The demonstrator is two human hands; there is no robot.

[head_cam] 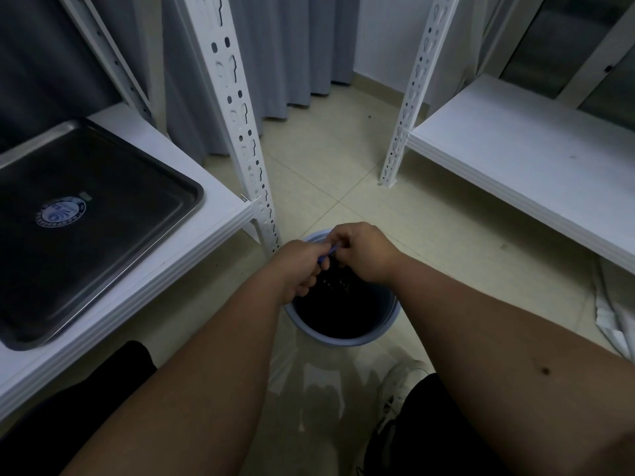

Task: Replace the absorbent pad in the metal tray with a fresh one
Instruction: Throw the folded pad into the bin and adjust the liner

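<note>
Both our hands — left hand (pixel 298 269), right hand (pixel 364 250) — grip pinched on a small blue piece (pixel 328 253), mostly hidden, over the round blue bin (pixel 388 324) with its dark liner. The metal tray (pixel 96 214) lies bare on the white shelf (pixel 192 242) — smooth, round-cornered.

Head camera looks steeply down, close over the bin (pixel 343 324)
</note>
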